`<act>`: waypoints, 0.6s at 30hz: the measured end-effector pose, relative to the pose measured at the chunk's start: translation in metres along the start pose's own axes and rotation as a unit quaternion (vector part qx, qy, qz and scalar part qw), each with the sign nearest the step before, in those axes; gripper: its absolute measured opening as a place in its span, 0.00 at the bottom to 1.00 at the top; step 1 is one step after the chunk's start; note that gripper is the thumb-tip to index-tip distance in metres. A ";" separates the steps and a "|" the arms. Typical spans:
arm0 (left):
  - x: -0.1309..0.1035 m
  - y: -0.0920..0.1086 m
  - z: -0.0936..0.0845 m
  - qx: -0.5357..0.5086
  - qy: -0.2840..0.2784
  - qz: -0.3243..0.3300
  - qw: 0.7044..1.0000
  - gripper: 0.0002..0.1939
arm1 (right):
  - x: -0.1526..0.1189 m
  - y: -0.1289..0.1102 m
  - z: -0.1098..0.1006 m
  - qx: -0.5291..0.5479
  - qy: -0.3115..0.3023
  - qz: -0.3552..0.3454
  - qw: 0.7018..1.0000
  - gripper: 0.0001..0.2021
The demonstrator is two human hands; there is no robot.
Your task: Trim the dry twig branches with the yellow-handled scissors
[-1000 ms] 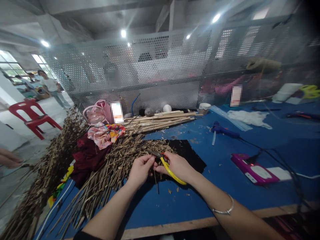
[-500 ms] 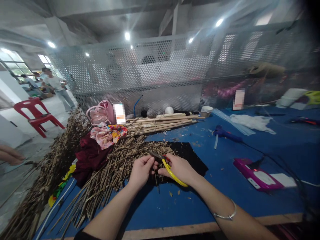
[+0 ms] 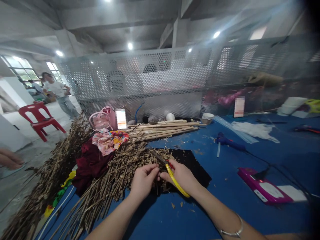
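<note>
My right hand [image 3: 182,174] is closed round the handles of scissors [image 3: 175,180] with a yellow grip, their dark blades pointing up and left over the plant pieces. My left hand [image 3: 145,177] has thumb and fingers pinched together, close to the fingertips of my right hand. A thin dry stem [image 3: 157,187] shows just below the left fingertips. Beneath and left of my hands lies a heap of dried stems [image 3: 120,170] with crumpled leaves. Under part of it is a black cloth [image 3: 193,163].
Wooden sticks [image 3: 165,129] lie behind the heap. A blue glue gun [image 3: 230,142] and a magenta device [image 3: 266,188] with cables are on the right. Dark red cloth [image 3: 90,163] sits left. Another person's hand [image 3: 10,158] shows at the far left, near a red chair [image 3: 40,120].
The view has tilted up slightly, so the table things sit lower. The scissors have swung a little more upright, and their blades are now clear of my left fingertips.
</note>
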State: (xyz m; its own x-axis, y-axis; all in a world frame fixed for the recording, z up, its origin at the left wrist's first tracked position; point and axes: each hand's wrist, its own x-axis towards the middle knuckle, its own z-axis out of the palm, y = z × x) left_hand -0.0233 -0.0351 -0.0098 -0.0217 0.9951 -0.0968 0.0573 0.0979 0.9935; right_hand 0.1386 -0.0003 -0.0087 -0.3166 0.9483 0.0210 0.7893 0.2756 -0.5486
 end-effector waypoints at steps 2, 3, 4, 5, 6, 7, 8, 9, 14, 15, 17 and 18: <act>-0.001 0.000 0.001 0.008 0.003 0.009 1.000 0.16 | -0.002 -0.001 0.001 0.018 0.012 -0.008 1.000 0.21; -0.001 0.001 0.001 0.012 0.004 0.009 1.000 0.16 | -0.002 -0.002 0.001 0.029 0.019 -0.014 0.999 0.22; -0.002 0.001 0.001 0.015 0.004 0.009 1.000 0.16 | -0.003 -0.003 0.002 0.040 0.026 -0.020 0.999 0.22; -0.002 0.000 0.001 0.017 0.002 0.009 1.000 0.17 | -0.004 -0.004 0.002 0.049 0.032 -0.024 0.998 0.22; -0.002 0.000 0.001 0.018 0.000 0.009 1.000 0.17 | -0.004 -0.005 0.002 0.054 0.036 -0.024 0.998 0.22; -0.003 0.000 0.001 0.016 -0.002 0.009 1.000 0.17 | -0.005 -0.005 0.003 0.055 0.038 -0.023 0.998 0.22; -0.003 -0.001 0.001 0.014 -0.003 0.010 1.000 0.17 | -0.005 -0.006 0.003 0.054 0.039 -0.021 0.998 0.21; -0.003 -0.002 0.001 0.012 -0.003 0.010 1.000 0.18 | -0.005 -0.007 0.003 0.051 0.040 -0.021 0.998 0.20; -0.002 -0.004 0.001 0.003 0.012 0.017 1.000 0.18 | -0.005 -0.009 0.003 0.027 0.040 -0.012 0.999 0.19; -0.002 -0.004 0.001 0.000 0.014 0.019 1.000 0.18 | -0.005 -0.009 0.003 0.025 0.038 -0.010 0.999 0.19; -0.001 -0.004 0.001 -0.009 0.016 0.018 1.000 0.18 | -0.004 -0.009 0.003 0.027 0.035 -0.006 0.999 0.18; -0.001 -0.003 0.001 -0.013 0.017 0.016 1.000 0.18 | -0.004 -0.009 0.004 0.031 0.033 -0.005 0.999 0.18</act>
State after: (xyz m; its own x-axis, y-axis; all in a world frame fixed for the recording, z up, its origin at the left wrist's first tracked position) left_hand -0.0221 -0.0366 -0.0131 -0.0548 0.9965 -0.0638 0.0332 0.0657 0.9973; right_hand 0.1311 -0.0068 -0.0073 -0.2874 0.9544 0.0805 0.7510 0.2767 -0.5995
